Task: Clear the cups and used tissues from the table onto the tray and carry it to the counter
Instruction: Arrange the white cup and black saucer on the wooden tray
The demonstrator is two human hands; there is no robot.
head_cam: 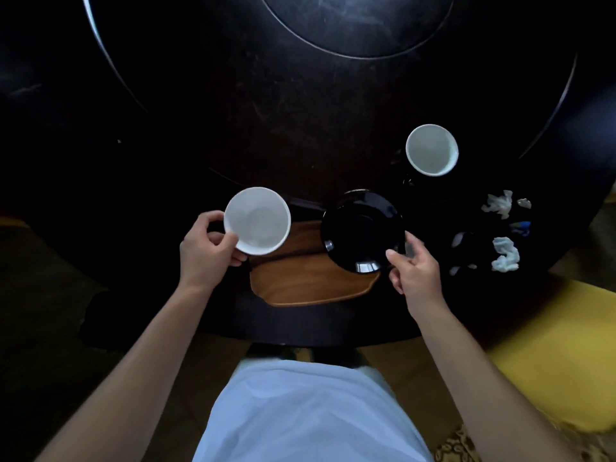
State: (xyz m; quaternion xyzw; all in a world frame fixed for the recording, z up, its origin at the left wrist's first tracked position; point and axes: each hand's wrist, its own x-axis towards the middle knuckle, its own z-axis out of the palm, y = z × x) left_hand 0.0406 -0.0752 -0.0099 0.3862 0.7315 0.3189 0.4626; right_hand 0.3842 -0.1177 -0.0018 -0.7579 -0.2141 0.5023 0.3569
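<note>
Head view: at centre left the left hand (208, 248) grips a white cup (256, 220); at centre right the right hand (415, 270) pinches a black saucer (363, 230) over the wooden tray (310, 285); a second cup (431, 150) and crumpled tissues (505, 255) sit right on the dark table (266, 111).

The tray (313, 288) lies bare at the table's (266, 128) near edge — cup (432, 150) and tissues (505, 255) crowd the right edge.

Pale blue shirt (310, 415), bare forearms, no sleeves visible
</note>
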